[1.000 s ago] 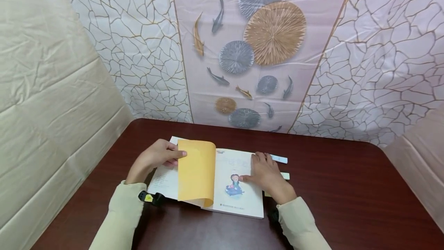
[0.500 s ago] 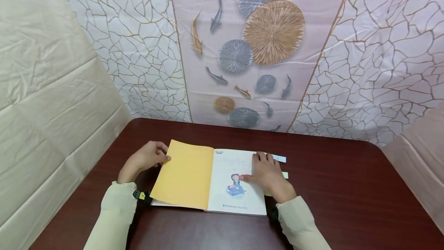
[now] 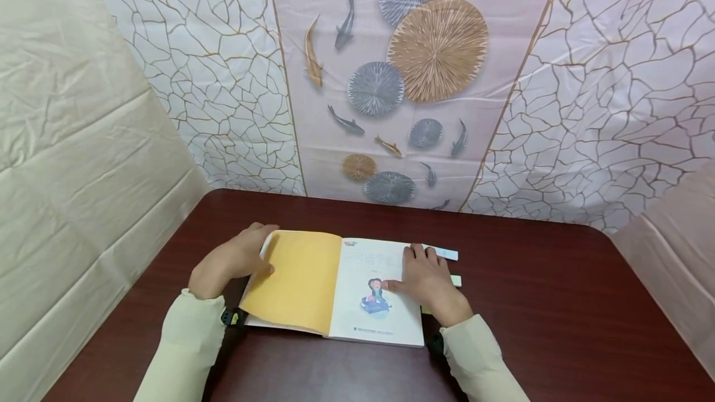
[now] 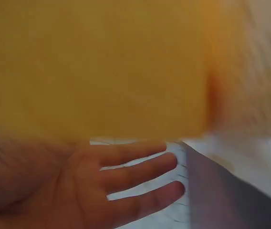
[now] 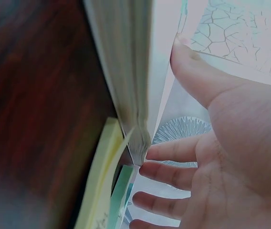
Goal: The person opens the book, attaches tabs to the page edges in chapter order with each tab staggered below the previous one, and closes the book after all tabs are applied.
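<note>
A book (image 3: 368,321) lies spread on the table, with a yellow page (image 3: 301,278) on its left side and a white page with a printed girl on its right. My left hand (image 3: 234,259) is at the left edge of the yellow page, its thumb over the paper. In the left wrist view its fingers (image 4: 140,174) look straight and spread, and the blurred yellow page hides the thumb. My right hand (image 3: 429,281) rests on the right edge of the white page, thumb near the picture. The right wrist view shows its fingers (image 5: 169,175) extended beside the book's page edges.
Blue (image 3: 449,254), green (image 3: 457,280) and yellow (image 5: 97,176) paper tabs stick out past the book's right side. The dark red-brown table (image 3: 558,303) extends right and in front. Patterned cloth (image 3: 234,79) hangs behind, and pale cloth (image 3: 84,172) stands at the left.
The yellow page has swung left and come down onto the left side of the book. My left hand moved left with it, then its fingers straightened. The right hand stayed put.
</note>
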`<control>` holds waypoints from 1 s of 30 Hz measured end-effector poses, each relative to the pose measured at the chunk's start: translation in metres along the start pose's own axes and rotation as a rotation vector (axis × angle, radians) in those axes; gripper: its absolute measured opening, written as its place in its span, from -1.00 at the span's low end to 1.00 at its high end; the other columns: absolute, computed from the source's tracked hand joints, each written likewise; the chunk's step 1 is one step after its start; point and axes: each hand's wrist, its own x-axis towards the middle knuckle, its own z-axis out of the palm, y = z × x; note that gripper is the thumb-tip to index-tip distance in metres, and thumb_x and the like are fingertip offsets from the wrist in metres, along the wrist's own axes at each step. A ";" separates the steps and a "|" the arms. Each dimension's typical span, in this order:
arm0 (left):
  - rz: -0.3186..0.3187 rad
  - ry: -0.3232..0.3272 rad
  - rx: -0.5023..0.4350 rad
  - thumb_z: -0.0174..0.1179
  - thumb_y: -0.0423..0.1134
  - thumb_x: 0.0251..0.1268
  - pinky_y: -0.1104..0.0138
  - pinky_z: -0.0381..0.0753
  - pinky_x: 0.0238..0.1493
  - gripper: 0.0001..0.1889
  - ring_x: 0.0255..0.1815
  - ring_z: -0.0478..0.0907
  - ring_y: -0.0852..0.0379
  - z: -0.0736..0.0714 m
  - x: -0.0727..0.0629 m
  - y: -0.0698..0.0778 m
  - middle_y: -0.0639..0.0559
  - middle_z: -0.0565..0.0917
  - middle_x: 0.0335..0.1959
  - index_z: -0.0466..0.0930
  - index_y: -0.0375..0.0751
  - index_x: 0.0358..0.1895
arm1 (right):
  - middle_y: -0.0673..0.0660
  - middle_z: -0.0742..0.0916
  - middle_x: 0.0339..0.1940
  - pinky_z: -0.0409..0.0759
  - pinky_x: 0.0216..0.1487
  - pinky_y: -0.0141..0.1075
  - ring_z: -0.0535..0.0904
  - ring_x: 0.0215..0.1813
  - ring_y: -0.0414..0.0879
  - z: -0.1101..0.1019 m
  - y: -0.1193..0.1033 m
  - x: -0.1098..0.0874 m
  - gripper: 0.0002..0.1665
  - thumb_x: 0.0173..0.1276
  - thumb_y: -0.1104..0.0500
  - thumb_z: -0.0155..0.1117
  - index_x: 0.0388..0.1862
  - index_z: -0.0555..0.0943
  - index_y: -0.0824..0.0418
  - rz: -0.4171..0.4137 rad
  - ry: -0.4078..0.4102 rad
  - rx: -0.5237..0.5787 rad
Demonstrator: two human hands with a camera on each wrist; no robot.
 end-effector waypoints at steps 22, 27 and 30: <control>-0.073 -0.129 0.140 0.04 0.27 0.61 -0.25 0.45 0.34 -0.23 0.47 0.37 -0.49 0.044 -0.005 0.081 -0.47 0.35 0.53 0.21 -0.07 0.68 | 0.40 0.39 0.55 0.25 0.49 0.35 0.24 0.55 0.43 0.001 -0.001 0.001 0.17 0.30 -0.31 0.52 0.54 0.33 0.49 0.001 0.004 -0.012; -0.066 0.004 0.187 0.17 0.21 0.55 -0.18 0.54 0.32 -0.17 0.59 0.21 -0.44 0.068 0.003 0.096 -0.52 0.22 0.58 0.36 -0.46 0.52 | 0.40 0.39 0.56 0.27 0.48 0.34 0.26 0.55 0.43 0.002 -0.001 0.001 0.17 0.30 -0.30 0.53 0.54 0.34 0.49 -0.001 0.011 -0.014; -0.022 0.074 0.141 0.26 0.10 0.53 -0.14 0.56 0.33 -0.14 0.64 0.18 -0.35 0.079 0.007 0.101 -0.52 0.18 0.61 0.29 -0.64 0.49 | 0.41 0.39 0.55 0.28 0.48 0.34 0.27 0.54 0.42 0.002 -0.001 0.001 0.15 0.31 -0.28 0.53 0.53 0.34 0.49 -0.003 0.003 -0.013</control>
